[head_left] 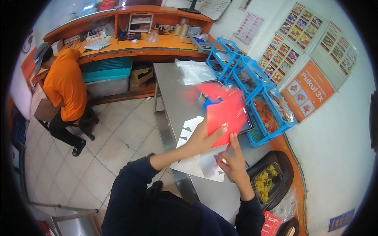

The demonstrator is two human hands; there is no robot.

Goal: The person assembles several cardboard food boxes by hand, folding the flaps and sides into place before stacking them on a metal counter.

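Note:
A red folding carton (pixel 225 118), partly folded and blurred along its far flaps, is held above the steel table. My left hand (pixel 205 137) grips its near left side, the thumb lying over the red face. At the carton's near edge, my right hand (pixel 235 163) has its index finger stretched up against the card. The right thumb is spread to the left, slightly blurred, over a white sheet. White flat carton blanks (pixel 195 164) with dark cut-out shapes lie below both hands. A dark-screened device (pixel 247 121) shows partly behind the carton's right side.
Blue stacked baskets (pixel 252 84) line the table's right side. A clear-bagged white stack (pixel 194 72) lies at the far end of the steel table (pixel 167 88). Near my right arm stands a tray of yellow food (pixel 267 183). A person in orange (pixel 67 84) sits at the left.

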